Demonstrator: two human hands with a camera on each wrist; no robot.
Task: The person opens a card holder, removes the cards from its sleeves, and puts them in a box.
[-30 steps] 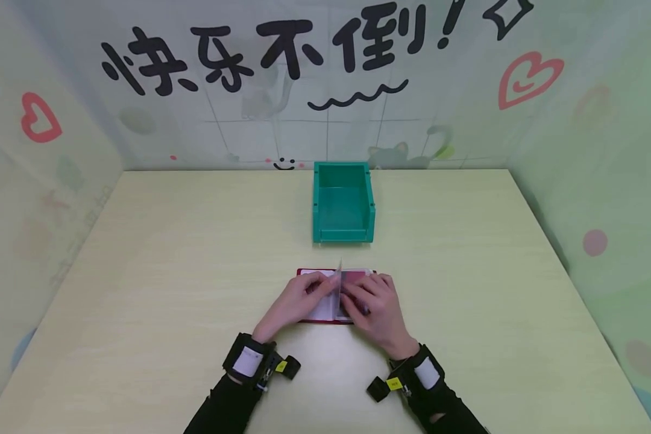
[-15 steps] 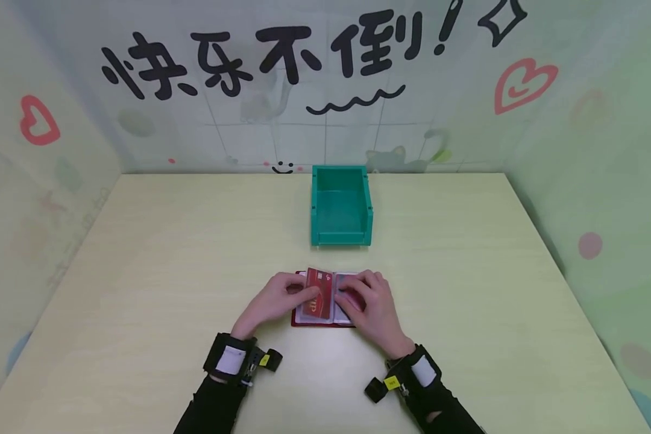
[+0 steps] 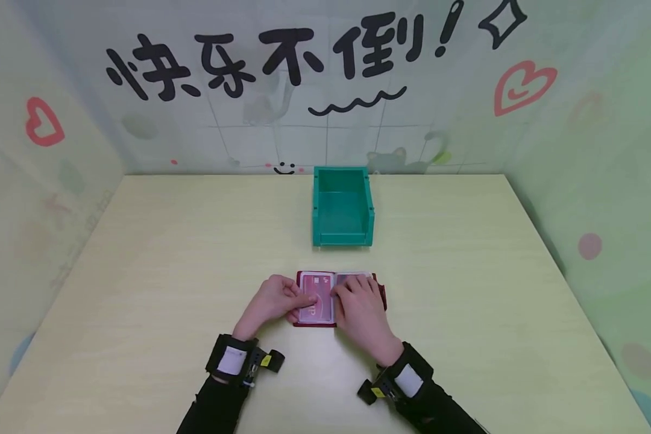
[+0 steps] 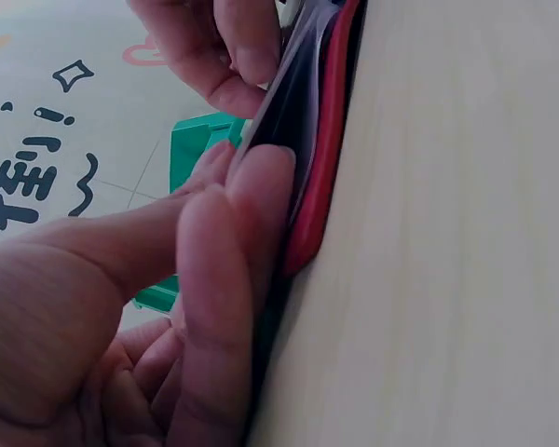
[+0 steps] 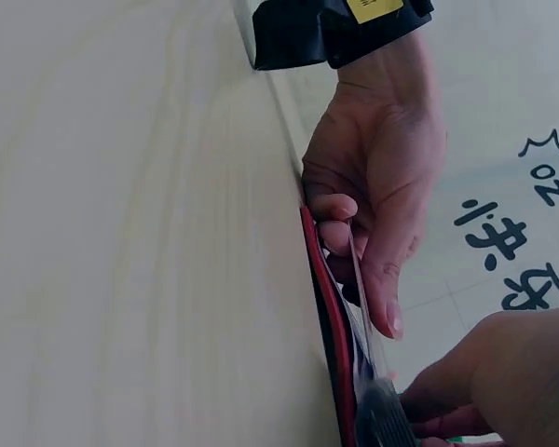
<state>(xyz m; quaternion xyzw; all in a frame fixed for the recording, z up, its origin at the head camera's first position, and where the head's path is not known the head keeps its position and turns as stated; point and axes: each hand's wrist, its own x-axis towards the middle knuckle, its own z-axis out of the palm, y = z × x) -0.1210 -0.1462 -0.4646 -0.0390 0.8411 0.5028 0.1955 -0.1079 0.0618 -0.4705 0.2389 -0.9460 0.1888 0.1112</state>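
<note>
my left hand (image 3: 271, 299) pins the card holder's (image 3: 316, 299) left page | right hand (image 3: 360, 307) presses its right sleeves, lower centre | best kept flat, thumbs off the red card (image 3: 315, 288)

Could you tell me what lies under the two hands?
A red card holder lies open on the table, a red card in its left sleeve. The right hand covers the right page.
</note>
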